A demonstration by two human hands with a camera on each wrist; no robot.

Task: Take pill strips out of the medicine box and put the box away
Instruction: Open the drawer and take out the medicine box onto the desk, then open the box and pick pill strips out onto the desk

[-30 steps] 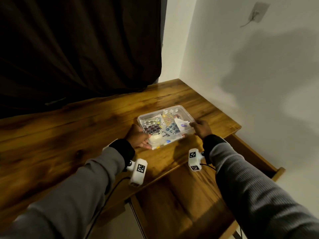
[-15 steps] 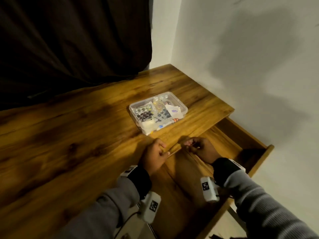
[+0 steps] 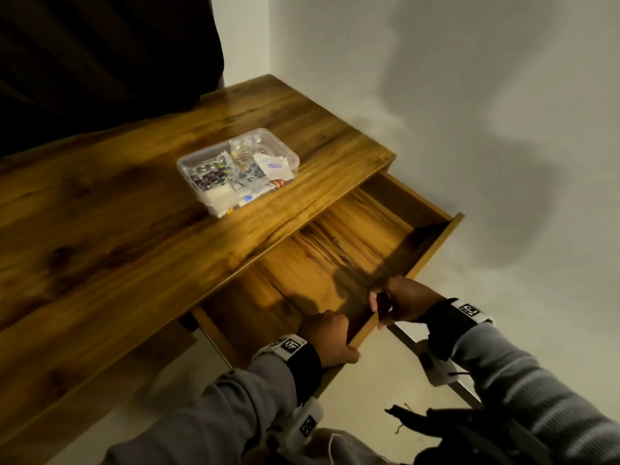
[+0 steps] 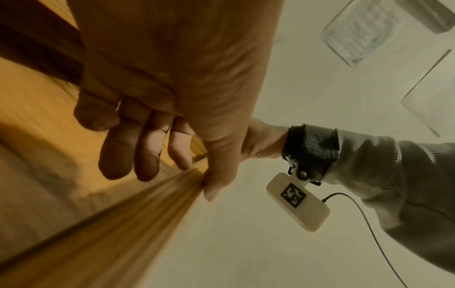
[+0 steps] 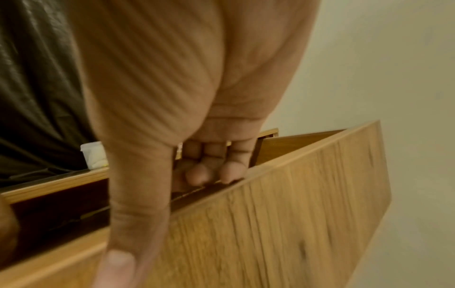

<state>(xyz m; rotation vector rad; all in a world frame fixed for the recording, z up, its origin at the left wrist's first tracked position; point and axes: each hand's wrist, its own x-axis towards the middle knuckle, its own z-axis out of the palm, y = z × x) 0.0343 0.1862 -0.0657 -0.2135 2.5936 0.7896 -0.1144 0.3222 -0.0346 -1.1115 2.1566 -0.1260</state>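
Observation:
The clear plastic medicine box (image 3: pixel 239 169), filled with pill strips (image 3: pixel 212 176) and sachets, stands on the wooden table (image 3: pixel 117 236) near its right end. A corner of the medicine box (image 5: pixel 94 155) shows in the right wrist view. Below it the wooden drawer (image 3: pixel 335 263) is pulled far out and holds nothing. My left hand (image 3: pixel 327 337) grips the drawer's front panel (image 3: pixel 416 263), fingers (image 4: pixel 145 148) curled inside and thumb outside. My right hand (image 3: pixel 399 305) grips the same panel (image 5: pixel 307 204) further right, fingers (image 5: pixel 214 165) hooked over its top edge.
A dark curtain (image 3: pixel 100 62) hangs behind the table. A white wall (image 3: pixel 469 112) runs along the right side. Dark cloth and a bag (image 3: pixel 446 431) lie low in front of me, with a metal table leg (image 3: pixel 429 357) under the drawer.
Both hands left the medicine box on the table, dropped to the drawer front and pulled the drawer much further out toward me.

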